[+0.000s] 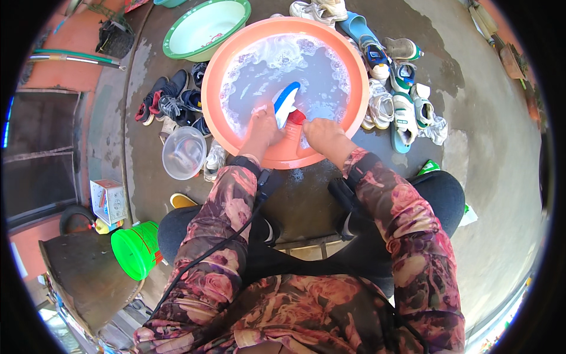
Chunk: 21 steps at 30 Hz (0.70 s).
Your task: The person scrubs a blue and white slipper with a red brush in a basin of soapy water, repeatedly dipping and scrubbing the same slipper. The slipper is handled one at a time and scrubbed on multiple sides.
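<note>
A large orange plastic basin [212,95] of soapy water [309,73] stands in front of my knees. My left hand [265,126] grips a white shoe with a blue sole [286,99], tilted up at the basin's near side. In my right hand [326,136] is a red tool [296,117], probably a scrubbing brush, pressed against the shoe. Its bristles are hidden. Beneath both hands lies the ribbed washboard part [289,140] of the basin.
Wet white and green shoes [403,115] cluster right of the basin; dark sneakers [170,90] lie left. A green-rimmed basin [199,31] stands behind. A clear plastic tub [184,152] and a green bucket [135,251] are on my left. A black cable [212,250] runs along my left sleeve.
</note>
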Each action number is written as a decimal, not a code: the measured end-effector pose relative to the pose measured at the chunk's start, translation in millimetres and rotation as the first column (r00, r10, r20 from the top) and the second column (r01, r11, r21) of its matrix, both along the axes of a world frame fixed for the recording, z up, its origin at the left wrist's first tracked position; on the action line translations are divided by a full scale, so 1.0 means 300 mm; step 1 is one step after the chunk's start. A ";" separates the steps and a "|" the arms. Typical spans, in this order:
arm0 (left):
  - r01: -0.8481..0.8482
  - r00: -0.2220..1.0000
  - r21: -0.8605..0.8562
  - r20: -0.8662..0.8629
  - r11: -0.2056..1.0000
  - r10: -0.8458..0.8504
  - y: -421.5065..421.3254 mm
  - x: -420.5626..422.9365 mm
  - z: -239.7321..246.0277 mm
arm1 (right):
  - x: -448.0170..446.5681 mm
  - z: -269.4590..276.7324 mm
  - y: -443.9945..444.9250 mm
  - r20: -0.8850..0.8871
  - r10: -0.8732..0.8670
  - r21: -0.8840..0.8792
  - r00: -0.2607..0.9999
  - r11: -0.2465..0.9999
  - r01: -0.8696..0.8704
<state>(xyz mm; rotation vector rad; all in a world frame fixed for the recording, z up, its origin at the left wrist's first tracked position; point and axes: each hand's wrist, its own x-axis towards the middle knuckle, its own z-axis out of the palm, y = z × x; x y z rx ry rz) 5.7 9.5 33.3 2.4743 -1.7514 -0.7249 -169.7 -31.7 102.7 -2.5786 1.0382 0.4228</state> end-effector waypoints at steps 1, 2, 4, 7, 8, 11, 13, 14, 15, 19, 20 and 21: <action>-0.008 1.000 0.011 -0.027 1.000 0.009 -0.006 0.008 -0.004 | -0.003 0.006 0.004 0.030 0.032 0.033 0.999 0.999 -0.033; -0.020 0.999 0.018 -0.050 1.000 0.020 -0.012 0.020 -0.007 | -0.008 0.012 0.006 0.031 0.046 0.060 0.998 0.997 -0.048; -0.054 0.993 0.035 -0.105 0.998 0.057 -0.012 0.041 -0.019 | -0.023 0.022 0.017 0.034 0.076 0.074 0.997 0.994 -0.079; -0.078 0.981 0.097 -0.171 0.992 0.094 -0.022 0.065 -0.037 | -0.032 0.015 0.019 0.032 0.064 0.032 0.997 0.997 -0.065; -0.079 0.979 0.111 -0.179 0.991 0.098 -0.024 0.067 -0.044 | -0.027 0.006 0.014 0.018 0.023 0.014 1.000 1.000 -0.023; -0.059 0.994 0.016 -0.095 0.998 0.060 -0.027 0.051 -0.064 | 0.005 -0.024 -0.007 0.024 -0.046 -0.004 0.999 0.999 0.046; -0.072 0.988 0.001 -0.136 0.997 0.071 -0.034 0.047 -0.073 | 0.015 -0.033 -0.014 0.042 -0.067 0.002 0.997 0.998 0.067; -0.091 0.983 0.002 -0.159 0.996 0.090 -0.034 0.045 -0.076 | 0.015 -0.031 -0.011 0.055 -0.074 0.012 0.996 0.997 0.073; -0.080 0.986 0.010 -0.148 0.997 0.081 -0.033 0.045 -0.079 | 0.013 -0.025 -0.006 0.038 -0.079 0.056 0.996 0.995 0.077; -0.102 0.977 -0.079 -0.195 0.992 0.085 -0.030 0.063 -0.077 | -0.034 0.025 0.013 0.059 0.065 0.139 0.996 0.988 -0.073; -0.121 0.968 -0.104 -0.235 0.987 0.094 -0.029 0.069 -0.076 | -0.039 0.033 0.018 0.051 0.088 0.129 0.995 0.987 -0.094; -0.106 0.968 -0.074 -0.236 0.992 0.086 -0.029 0.073 -0.075 | -0.040 0.036 0.019 0.066 0.123 0.122 0.990 0.984 -0.130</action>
